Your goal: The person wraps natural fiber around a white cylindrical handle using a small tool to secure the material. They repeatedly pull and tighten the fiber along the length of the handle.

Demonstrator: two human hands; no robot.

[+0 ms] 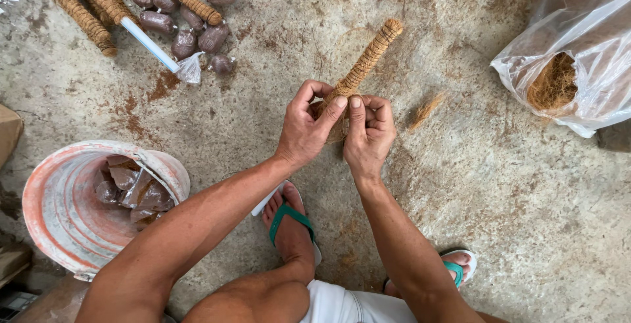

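Both hands, left (305,126) and right (369,132), pinch closed around a coir-wrapped stick (368,57) (fibre tuft at its base).

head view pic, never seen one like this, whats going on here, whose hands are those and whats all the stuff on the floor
The single picture comes from a camera worn on a person's head, looking down, so the two bare arms are the wearer's own. The left hand and right hand meet around the near end of a brown stick wrapped in coir rope, which points away over the stained concrete floor. At the upper left lie more rope-wrapped sticks, one showing a white tube, beside small brown filled plastic packets. A tipped white and orange bucket at the left holds more packets. A clear plastic bag of brown fibre sits at the right. Below are feet in green-strapped sandals.
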